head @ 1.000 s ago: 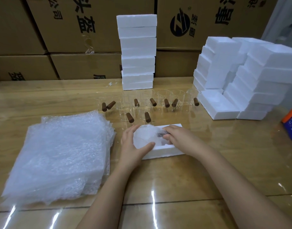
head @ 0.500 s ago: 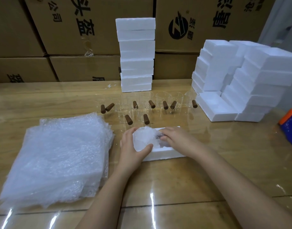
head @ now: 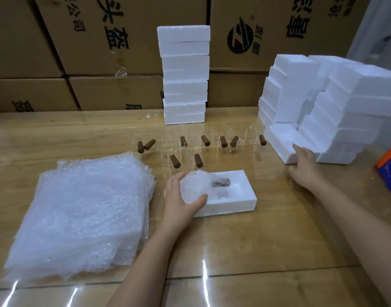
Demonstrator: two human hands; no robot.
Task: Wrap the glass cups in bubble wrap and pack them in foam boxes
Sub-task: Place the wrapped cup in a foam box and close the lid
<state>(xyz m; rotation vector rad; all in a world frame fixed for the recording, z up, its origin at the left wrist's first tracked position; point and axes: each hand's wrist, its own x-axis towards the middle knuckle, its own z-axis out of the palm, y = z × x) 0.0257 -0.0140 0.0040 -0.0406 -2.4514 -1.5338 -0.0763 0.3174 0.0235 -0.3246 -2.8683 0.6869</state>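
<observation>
The wrapped cup (head: 195, 188) sits in the left end of the open foam box (head: 234, 203) at the middle of the table (head: 256, 240), its brown handle showing through the wrap toward 3 o'clock. The left hand (head: 179, 198) grasps it, thumb on the near side and fingers curled over the far side. The right hand (head: 306, 168), at 2 o'clock from the box, is released, its straight fingers touching the near edge of a flat foam piece (head: 283, 138). Bare glass cups (head: 219, 135) stand at 12 o'clock, a bubble wrap stack (head: 84, 213) lies at 9 o'clock, and a foam box tower (head: 184, 74) rises beyond the cups
</observation>
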